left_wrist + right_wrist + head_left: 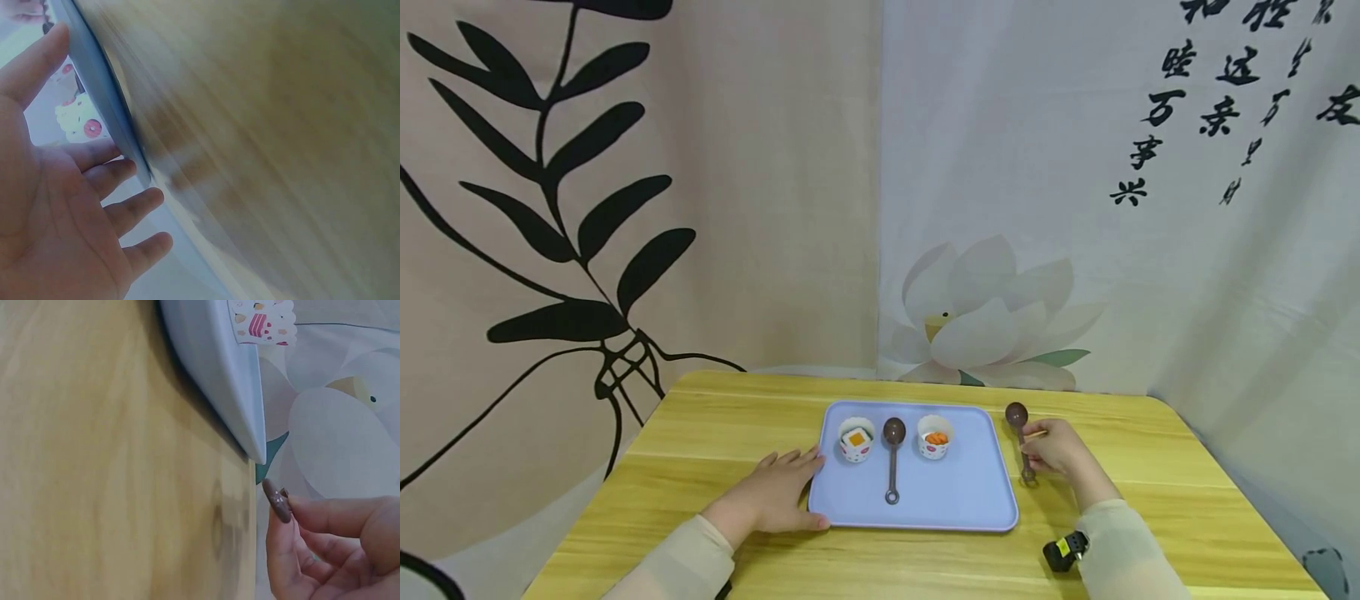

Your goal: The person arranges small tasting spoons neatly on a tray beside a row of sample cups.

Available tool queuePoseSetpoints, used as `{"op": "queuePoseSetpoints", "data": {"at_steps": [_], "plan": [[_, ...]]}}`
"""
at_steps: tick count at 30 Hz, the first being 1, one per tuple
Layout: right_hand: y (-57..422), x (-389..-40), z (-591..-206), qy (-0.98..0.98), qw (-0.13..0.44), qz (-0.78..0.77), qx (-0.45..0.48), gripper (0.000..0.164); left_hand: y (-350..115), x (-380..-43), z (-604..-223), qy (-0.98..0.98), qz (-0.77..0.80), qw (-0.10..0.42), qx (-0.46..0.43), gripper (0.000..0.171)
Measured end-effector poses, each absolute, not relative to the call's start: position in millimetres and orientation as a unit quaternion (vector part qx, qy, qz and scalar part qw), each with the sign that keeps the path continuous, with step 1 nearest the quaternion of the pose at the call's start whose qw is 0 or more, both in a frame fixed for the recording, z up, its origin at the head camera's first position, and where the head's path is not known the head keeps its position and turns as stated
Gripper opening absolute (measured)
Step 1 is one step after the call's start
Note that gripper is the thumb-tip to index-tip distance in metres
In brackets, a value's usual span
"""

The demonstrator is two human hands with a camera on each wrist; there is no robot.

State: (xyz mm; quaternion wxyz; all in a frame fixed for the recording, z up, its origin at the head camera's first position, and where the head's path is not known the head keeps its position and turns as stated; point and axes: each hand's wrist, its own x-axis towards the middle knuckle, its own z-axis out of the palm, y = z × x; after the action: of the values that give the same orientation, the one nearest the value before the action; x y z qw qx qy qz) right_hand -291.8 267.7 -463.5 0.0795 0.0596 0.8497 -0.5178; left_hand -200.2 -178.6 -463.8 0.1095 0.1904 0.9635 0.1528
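A light blue tray [955, 500] lies on the table. My left hand [778, 493] rests at its left edge, fingers straight and spread; in the left wrist view the thumb and fingertips touch the tray's rim [103, 84]. To the right of the tray, my right hand [1058, 447] pinches a brown spoon [1017, 415] by the handle, bowl pointing away. The right wrist view shows the handle end [277, 501] between thumb and fingers, raised off the tabletop. A second brown spoon [894, 432] lies in the middle of the tray between two small patterned paper cups.
The left cup [855, 454] holds a white, dark-edged piece with an orange square on top. In the right cup [933, 450] are orange bits. A yellow wood-grain table [760, 417] carries everything. Printed curtains [790, 208] hang behind its far edge.
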Motion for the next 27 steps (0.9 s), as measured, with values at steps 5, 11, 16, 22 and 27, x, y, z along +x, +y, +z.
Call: {"op": "queuePoseSetpoints", "data": {"at_steps": [5, 11, 16, 22, 27], "plan": [[267.4, -288.9, -460.2, 0.848, 0.081, -0.521, 0.054, 0.035, -178.8, -200.2, -464.1, 0.964, 0.151, 0.109, 0.19, 0.102], [266.4, -285.7, -457.2, 0.843, 0.083, -0.529, 0.049, 0.036, -178.2, -198.9, -462.3, 0.963, 0.153, 0.107, 0.193, 0.101], [264.9, -283.0, -455.7, 0.841, 0.079, -0.534, 0.044, 0.035, -178.1, -198.5, -462.0, 0.963, 0.157, 0.106, 0.194, 0.101], [262.3, -277.9, -452.0, 0.839, 0.075, -0.537, 0.037, 0.034, -178.6, -199.4, -463.6, 0.963, 0.154, 0.105, 0.193, 0.102], [259.5, -273.7, -446.8, 0.84, 0.075, -0.537, 0.034, 0.034, -178.2, -199.2, -462.1, 0.963, 0.156, 0.108, 0.192, 0.102]]}}
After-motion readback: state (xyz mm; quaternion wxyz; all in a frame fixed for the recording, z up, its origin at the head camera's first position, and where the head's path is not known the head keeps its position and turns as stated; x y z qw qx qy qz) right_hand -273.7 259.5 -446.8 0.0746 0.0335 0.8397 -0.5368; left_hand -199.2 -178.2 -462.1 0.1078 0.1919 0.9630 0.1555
